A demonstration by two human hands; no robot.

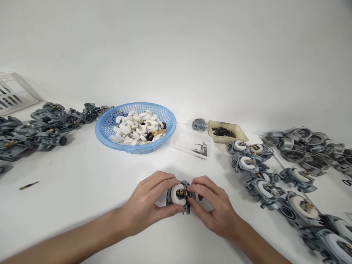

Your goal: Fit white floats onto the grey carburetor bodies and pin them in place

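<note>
A grey metal carburetor body rests on the white table in front of me, its underside facing up. A white curved float lies in it around two brass jets. My left hand grips the carburetor from the left, thumb at the near edge and fingers at the far edge. From the right, my right hand has its thumb and fingertips closed at the float's hinge side. Whether a small pin is between those fingertips, I cannot make out.
Behind stands a blue basket of floats. Right of it are a clear tray of pins and a cream tray of dark rings. Carburetors with floats line the right, metal bowls behind; more carburetors and a thin tool lie left.
</note>
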